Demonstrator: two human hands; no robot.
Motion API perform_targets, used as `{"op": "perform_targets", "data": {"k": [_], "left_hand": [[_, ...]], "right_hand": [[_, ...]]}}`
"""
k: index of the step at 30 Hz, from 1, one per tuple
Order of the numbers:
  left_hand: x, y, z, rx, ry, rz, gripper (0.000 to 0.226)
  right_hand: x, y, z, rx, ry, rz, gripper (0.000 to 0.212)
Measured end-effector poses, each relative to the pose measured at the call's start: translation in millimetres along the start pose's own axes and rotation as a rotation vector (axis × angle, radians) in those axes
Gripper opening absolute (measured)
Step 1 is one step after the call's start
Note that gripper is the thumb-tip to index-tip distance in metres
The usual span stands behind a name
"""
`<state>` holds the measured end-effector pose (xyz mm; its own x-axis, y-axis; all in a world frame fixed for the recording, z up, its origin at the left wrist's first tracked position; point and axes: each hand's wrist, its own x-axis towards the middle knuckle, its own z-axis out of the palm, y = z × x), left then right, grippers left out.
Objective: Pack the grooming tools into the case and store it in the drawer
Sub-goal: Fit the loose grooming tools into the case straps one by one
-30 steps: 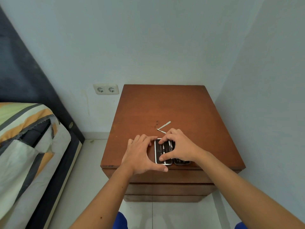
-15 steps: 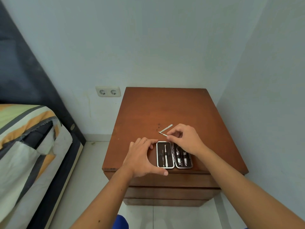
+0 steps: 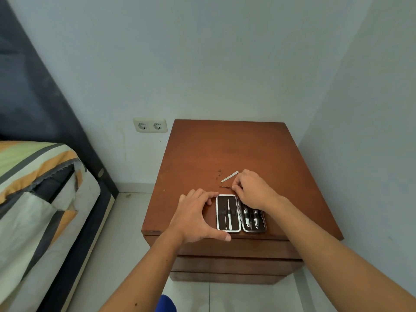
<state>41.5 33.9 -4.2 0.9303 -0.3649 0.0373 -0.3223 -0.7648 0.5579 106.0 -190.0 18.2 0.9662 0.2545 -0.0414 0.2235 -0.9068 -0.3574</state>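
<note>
An open grooming case [image 3: 239, 213] lies flat near the front edge of the brown nightstand [image 3: 229, 149]. Its left half holds a slim white tool under a strap; its right half holds clippers. My left hand [image 3: 194, 216] cups the case's left side, thumb along its front edge. My right hand [image 3: 252, 190] rests just behind the case, fingertips pinched on a thin dark pick [image 3: 224, 187] lying on the wood. A white nail file [image 3: 229, 176] lies loose a little farther back. The drawer fronts [image 3: 234, 264] below are closed.
A bed with a striped cover [image 3: 38, 192] stands at the left, with a strip of tiled floor [image 3: 126, 221] between it and the nightstand. A double wall socket [image 3: 150, 125] sits behind. The right wall [image 3: 369, 154] is close to the nightstand's right side.
My right hand left the case and moved back to the loose tools, where it now pinches the thin pick. The case lies fully in view. My left hand stayed at the case.
</note>
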Motion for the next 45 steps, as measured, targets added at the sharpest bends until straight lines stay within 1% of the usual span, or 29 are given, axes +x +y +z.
{"op": "perform_targets", "data": {"k": [2,6,10,13,19,21,23,28,30,37,45], "left_hand": [[0.0,0.4,-0.2,-0.003,0.000,0.002,0.118],[0.0,-0.1,0.0,-0.008,0.012,0.002,0.118],[0.2,-0.2,1.2,-0.009,0.014,0.001,0.117],[0.3,0.2,1.3,-0.010,0.009,0.001,0.117],[0.5,-0.2,1.5,-0.002,0.003,-0.001,0.117],[0.7,-0.5,2.0,0.001,0.008,0.000,0.117],[0.9,-0.7,2.2,0.004,0.011,0.003,0.118],[0.5,-0.3,1.9,0.006,0.009,0.005,0.118],[0.7,0.2,1.9,0.009,0.011,0.004,0.118],[0.5,1.8,1.4,0.026,0.016,0.006,0.119],[0.0,2.5,0.8,0.030,0.018,0.005,0.119]], "right_hand": [[-1.6,3.9,-3.3,0.078,0.009,0.026,0.015],[-6.9,10.3,-15.8,0.359,0.086,0.091,0.013],[-7.9,18.8,-19.2,0.441,-0.005,0.156,0.015],[-9.0,23.2,-17.4,0.551,-0.040,0.186,0.005],[-8.4,24.9,-14.7,0.944,0.126,0.272,0.016],[-7.3,25.1,-16.9,1.082,0.162,0.289,0.016],[-5.4,26.1,-19.0,1.162,0.195,0.282,0.014],[-0.6,25.3,-19.6,1.141,0.279,0.248,0.009],[-0.6,22.5,-19.6,1.158,0.282,0.224,0.008],[-6.4,7.4,-3.0,1.210,0.133,0.204,0.014],[-7.5,3.3,-0.8,1.304,0.070,0.179,0.016]]}}
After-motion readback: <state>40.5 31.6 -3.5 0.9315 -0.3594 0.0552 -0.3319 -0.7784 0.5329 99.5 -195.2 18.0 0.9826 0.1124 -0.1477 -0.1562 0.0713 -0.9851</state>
